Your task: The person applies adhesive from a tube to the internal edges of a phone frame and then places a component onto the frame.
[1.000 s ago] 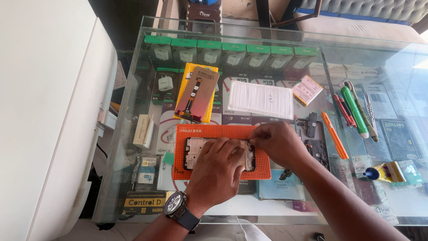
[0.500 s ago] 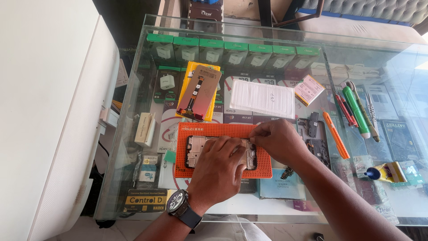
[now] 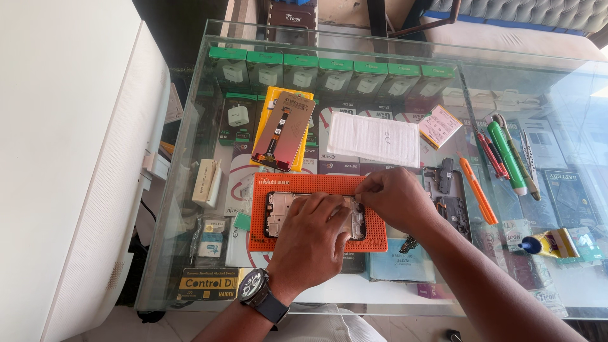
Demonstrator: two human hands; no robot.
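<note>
Fingers of the left hand (image 3: 313, 237) press flat, uncurled, on the phone frame (image 3: 278, 212) lying on the orange mat (image 3: 316, 185); right hand (image 3: 396, 202) pinches a tiny part at its edge, both unmoved since earlier

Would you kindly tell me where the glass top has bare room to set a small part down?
Free: the near edge of the glass counter, below the orange work mat. Crowded: right side with the green screwdriver, orange pry tool.
</note>
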